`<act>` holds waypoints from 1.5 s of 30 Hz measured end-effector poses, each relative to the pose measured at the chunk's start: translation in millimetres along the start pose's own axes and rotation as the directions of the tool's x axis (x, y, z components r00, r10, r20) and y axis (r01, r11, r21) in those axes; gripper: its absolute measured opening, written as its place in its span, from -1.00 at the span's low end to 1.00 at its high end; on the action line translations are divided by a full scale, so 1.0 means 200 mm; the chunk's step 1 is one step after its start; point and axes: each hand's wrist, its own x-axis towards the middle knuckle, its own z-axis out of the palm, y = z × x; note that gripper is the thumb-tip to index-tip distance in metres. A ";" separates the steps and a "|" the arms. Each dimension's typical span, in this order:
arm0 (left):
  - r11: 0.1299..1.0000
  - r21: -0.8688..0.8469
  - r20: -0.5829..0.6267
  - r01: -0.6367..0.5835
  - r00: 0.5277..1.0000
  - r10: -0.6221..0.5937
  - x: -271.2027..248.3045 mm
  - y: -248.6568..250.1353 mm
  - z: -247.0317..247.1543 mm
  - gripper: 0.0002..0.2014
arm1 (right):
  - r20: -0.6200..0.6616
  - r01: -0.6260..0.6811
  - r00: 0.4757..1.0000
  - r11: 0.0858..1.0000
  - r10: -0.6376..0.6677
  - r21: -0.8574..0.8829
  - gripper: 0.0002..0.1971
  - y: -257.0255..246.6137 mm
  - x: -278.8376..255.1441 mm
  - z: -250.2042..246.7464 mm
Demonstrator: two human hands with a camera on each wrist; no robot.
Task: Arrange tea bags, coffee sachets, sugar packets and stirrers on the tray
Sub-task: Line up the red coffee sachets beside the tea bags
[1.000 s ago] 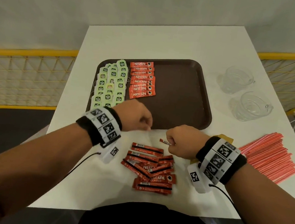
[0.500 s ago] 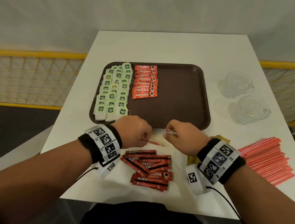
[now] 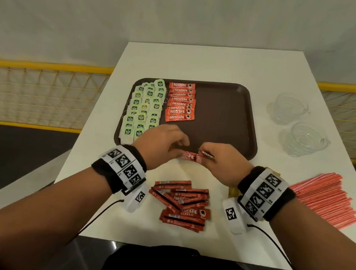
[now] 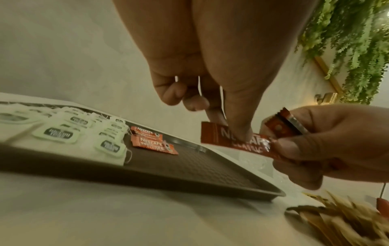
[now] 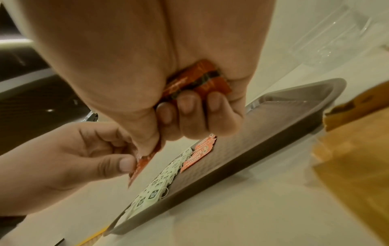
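Head view: my left hand (image 3: 162,144) and right hand (image 3: 220,162) both pinch one coffee sachet (image 3: 189,156) above the tray (image 3: 230,123) edge. My right also clutches spare sachets (image 5: 195,79), likely for the row.

A white table (image 3: 214,65) stands against a plain pale wall (image 3: 165,10) under soft, even light. On both sides of it runs a low yellow railing (image 3: 41,68) with a wire grid beneath, and a dark floor (image 3: 19,160) shows at the left. The left wrist view catches green hanging foliage (image 4: 353,41) high on the wall beside a brass-coloured fitting (image 4: 325,98).
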 end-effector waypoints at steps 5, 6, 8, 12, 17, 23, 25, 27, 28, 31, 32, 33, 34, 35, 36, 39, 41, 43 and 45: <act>0.996 0.077 0.169 0.035 0.984 -0.048 0.11 -0.07 -0.08 -0.90 | -0.038 -0.061 0.997 0.997 0.062 0.038 -0.82 -0.04 0.03 -0.03; 0.993 0.092 0.145 0.080 0.985 -0.093 0.14 -0.10 -0.09 -0.91 | -0.049 -0.090 0.994 0.994 0.093 0.063 -0.76 -0.05 0.03 -0.03; 0.974 0.125 0.121 0.187 0.972 -0.202 0.22 -0.16 -0.12 -0.92 | -0.062 -0.137 0.987 0.983 0.145 0.124 -0.64 -0.06 0.04 -0.04; 0.927 0.178 0.170 0.331 0.917 -0.360 0.37 -0.25 -0.11 -0.91 | -0.086 -0.202 0.970 0.948 0.229 0.246 -0.63 -0.08 0.04 -0.05; 0.900 0.279 0.255 0.337 0.877 -0.407 0.51 -0.33 -0.04 -0.85 | -0.072 -0.267 0.958 0.954 0.279 0.135 -0.73 -0.09 0.07 -0.03; 0.881 0.321 0.340 0.347 0.826 -0.450 0.63 -0.38 -0.03 -0.84 | -0.107 -0.264 0.956 0.959 0.274 0.099 -0.79 -0.07 0.07 -0.01; 0.884 0.316 0.352 0.346 0.822 -0.447 0.66 -0.39 -0.04 -0.84 | -0.107 -0.267 0.954 0.956 0.280 0.126 -0.79 -0.07 0.07 -0.01; 0.882 0.338 0.367 0.328 0.817 -0.445 0.67 -0.39 -0.06 -0.85 | -0.108 -0.283 0.949 0.950 0.297 0.131 -0.86 -0.08 0.08 -0.01; 0.882 0.351 0.370 0.315 0.819 -0.439 0.68 -0.39 -0.07 -0.87 | -0.111 -0.289 0.947 0.950 0.302 0.122 -0.88 -0.08 0.08 -0.01; 0.911 0.313 0.317 0.268 0.875 -0.366 0.65 -0.40 -0.08 -0.78 | -0.103 -0.311 0.940 0.941 0.325 0.130 -0.90 -0.09 0.10 0.00; 0.940 0.239 0.273 0.245 0.912 -0.307 0.62 -0.39 -0.10 -0.75 | -0.098 -0.313 0.940 0.941 0.326 0.129 -0.90 -0.09 0.11 0.00; 0.970 0.134 0.225 0.201 0.948 -0.227 0.58 -0.37 -0.11 -0.74 | -0.095 -0.313 0.941 0.943 0.324 0.116 -0.89 -0.09 0.12 0.01; 0.990 0.018 0.193 0.141 0.971 -0.142 0.54 -0.34 -0.12 -0.73 | -0.095 -0.312 0.942 0.945 0.321 0.098 -0.89 -0.10 0.12 0.01; 0.993 -0.089 0.188 0.083 0.980 -0.065 0.50 -0.30 -0.14 -0.72 | -0.099 -0.309 0.943 0.947 0.317 0.083 -0.89 -0.10 0.13 0.02; 0.984 -0.177 0.206 0.035 0.979 0.002 0.46 -0.27 -0.16 -0.73 | -0.106 -0.306 0.944 0.949 0.313 0.076 -0.88 -0.10 0.14 0.02; 0.958 -0.268 0.272 -0.100 0.946 0.175 0.38 -0.21 -0.17 -0.84 | -0.129 -0.298 0.942 0.950 0.309 0.096 -0.87 -0.12 0.16 0.03; 0.963 -0.220 0.300 -0.158 0.928 0.220 0.34 -0.20 -0.15 -0.87 | -0.143 -0.296 0.940 0.948 0.311 0.115 -0.87 -0.12 0.18 0.04; 0.969 -0.172 0.303 -0.176 0.927 0.222 0.32 -0.21 -0.12 -0.87 | -0.163 -0.295 0.935 0.946 0.315 0.133 -0.88 -0.13 0.19 0.06; 0.978 -0.140 0.296 -0.152 0.936 0.188 0.32 -0.25 -0.11 -0.88 | -0.199 -0.301 0.924 0.942 0.327 0.148 -0.89 -0.13 0.19 0.08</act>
